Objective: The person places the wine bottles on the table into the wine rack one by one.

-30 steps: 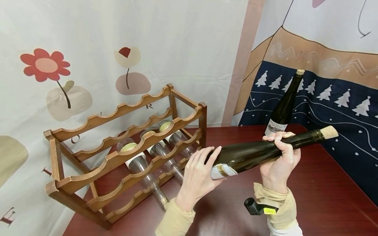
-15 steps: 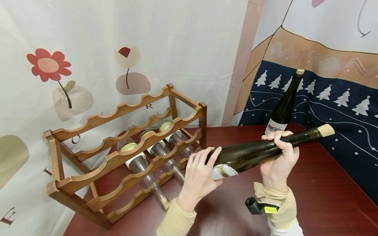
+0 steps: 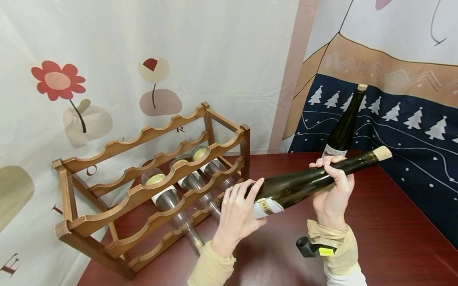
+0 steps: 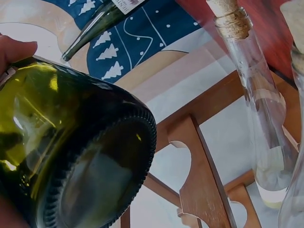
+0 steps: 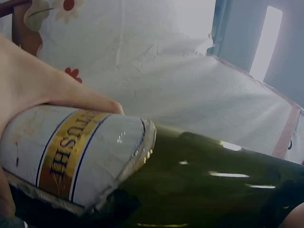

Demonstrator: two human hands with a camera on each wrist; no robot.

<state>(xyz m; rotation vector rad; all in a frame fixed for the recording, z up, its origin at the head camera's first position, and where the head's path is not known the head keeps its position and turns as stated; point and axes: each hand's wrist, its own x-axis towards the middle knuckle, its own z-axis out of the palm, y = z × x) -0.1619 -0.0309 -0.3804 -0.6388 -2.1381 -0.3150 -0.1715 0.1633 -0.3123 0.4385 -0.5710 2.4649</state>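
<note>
A dark green wine bottle [image 3: 297, 184] with a cork in its mouth lies tilted across both hands, neck up to the right. My left hand [image 3: 237, 210] grips the body near the base, over the white and gold label [image 5: 71, 152]. Around the start of the neck curl the fingers of my right hand [image 3: 334, 190]. The ribbed base [image 4: 102, 171] of this bottle faces the left wrist camera. Just left of the left hand stands a wooden wine rack [image 3: 154, 190]. Clear bottles [image 3: 171, 200] lie in its lower level, corked necks toward me.
Behind the right hand a second green corked bottle [image 3: 345, 127] stands upright on the dark red table [image 3: 386, 238]. The rack's upper level [image 3: 143, 135] holds no bottle. Printed cloths [image 3: 229, 59] hang behind the table.
The held bottle and my right hand have shifted slightly left, and the corked end has dropped back a little to the left. The left hand keeps its grip near the base.
</note>
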